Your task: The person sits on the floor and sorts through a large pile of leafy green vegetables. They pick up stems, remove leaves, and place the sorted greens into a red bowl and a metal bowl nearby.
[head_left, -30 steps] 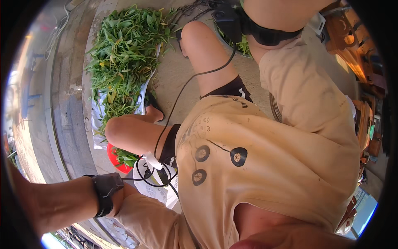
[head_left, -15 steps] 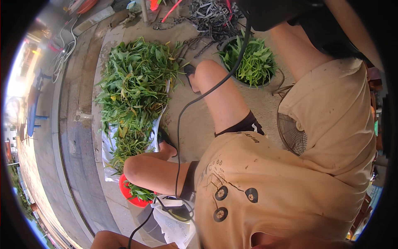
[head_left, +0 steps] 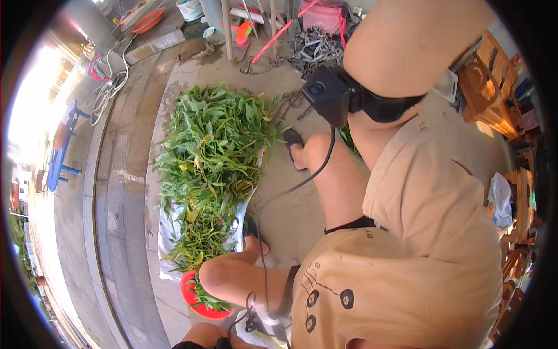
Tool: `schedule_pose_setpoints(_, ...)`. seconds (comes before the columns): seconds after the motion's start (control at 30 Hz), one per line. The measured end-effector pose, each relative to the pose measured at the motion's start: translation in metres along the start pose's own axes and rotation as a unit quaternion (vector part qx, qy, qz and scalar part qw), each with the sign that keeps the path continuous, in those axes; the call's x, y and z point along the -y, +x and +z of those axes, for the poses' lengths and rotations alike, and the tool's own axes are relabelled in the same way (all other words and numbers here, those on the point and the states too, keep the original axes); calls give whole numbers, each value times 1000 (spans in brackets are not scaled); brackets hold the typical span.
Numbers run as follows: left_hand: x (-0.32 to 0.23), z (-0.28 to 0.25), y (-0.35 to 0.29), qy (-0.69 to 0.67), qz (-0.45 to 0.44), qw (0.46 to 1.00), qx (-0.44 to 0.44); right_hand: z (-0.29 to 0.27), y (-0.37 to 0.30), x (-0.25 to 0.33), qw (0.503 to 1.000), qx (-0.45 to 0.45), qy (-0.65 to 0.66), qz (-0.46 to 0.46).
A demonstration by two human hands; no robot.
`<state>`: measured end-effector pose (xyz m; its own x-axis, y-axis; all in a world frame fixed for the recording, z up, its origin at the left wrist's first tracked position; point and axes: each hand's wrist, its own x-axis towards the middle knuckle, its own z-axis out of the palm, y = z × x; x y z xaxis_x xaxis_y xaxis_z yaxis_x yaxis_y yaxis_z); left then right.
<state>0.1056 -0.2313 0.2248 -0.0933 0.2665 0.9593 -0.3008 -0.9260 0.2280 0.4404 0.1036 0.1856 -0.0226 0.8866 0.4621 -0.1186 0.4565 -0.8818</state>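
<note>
My right arm [head_left: 421,35] is raised across the upper right, with a black strap holding a black box-shaped camera [head_left: 326,92] around it. The right hand's fingers lie outside the picture. Part of my left arm [head_left: 203,333] shows at the lower edge, with something black beside it; that hand is out of view too. In front of my legs lies a large heap of leafy greens [head_left: 212,151] on a white sheet [head_left: 168,232]. A red basin [head_left: 189,291] with more greens stands by my left knee. Greens [head_left: 347,138] beyond my right knee are mostly hidden by the arm.
A black cable [head_left: 314,174] runs down from the camera box. A white bag [head_left: 247,334] sits by my left thigh. Wooden furniture [head_left: 494,87] is at the right, a blue stool [head_left: 61,145] at the left. Far ahead are a tangled grey pile [head_left: 319,49] and poles [head_left: 226,29].
The view has shifted, so the heap sits further right and lower. My right arm with its strapped camera has come further into view and now covers most of the tub of greens.
</note>
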Motion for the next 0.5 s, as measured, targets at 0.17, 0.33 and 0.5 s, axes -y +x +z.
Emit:
schedule_pose_setpoints(0.17,-3,-71,17,42,1,976,-216,158,52,-60,969,115,203,83)
schedule_pose_setpoints(0.33,69,-175,-23,-139,-91,822,-544,263,-46,-276,917,206,-76,333)
schedule_pose_setpoints(0.5,103,-209,-12,-61,-37,851,-520,318,-163,-412,822,306,-388,281)
